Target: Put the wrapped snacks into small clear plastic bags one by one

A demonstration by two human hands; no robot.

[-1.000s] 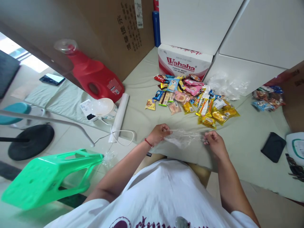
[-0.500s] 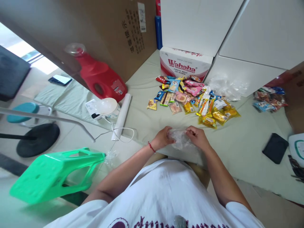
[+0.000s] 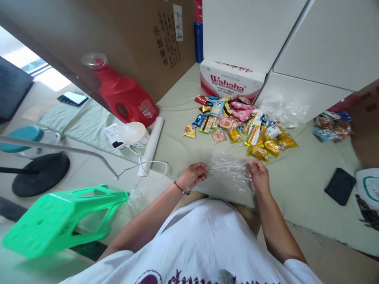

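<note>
A clear plastic bag (image 3: 227, 169) is stretched between my two hands, just above the pale green cloth and close to my body. My left hand (image 3: 194, 175), with a red cord on its wrist, pinches the bag's left edge. On the other side my right hand (image 3: 259, 176) grips the right edge with closed fingers. Beyond the bag lies a heap of wrapped snacks (image 3: 219, 107), with yellow snack packs (image 3: 274, 145) at its right end. More crumpled clear bags (image 3: 282, 110) rest to the right of the heap.
A Wahaba-style white and red carton (image 3: 232, 81) stands behind the snacks. To the left are a red jug (image 3: 127, 94), a white roll (image 3: 151, 146), a paper cup (image 3: 137, 133) and a green stool (image 3: 65, 217). A second snack pile (image 3: 333, 125) and a black pouch (image 3: 340, 186) lie right.
My hands have moved apart, the left one leftward and the right one rightward. The bunched plastic bag between them is now spread wider.
</note>
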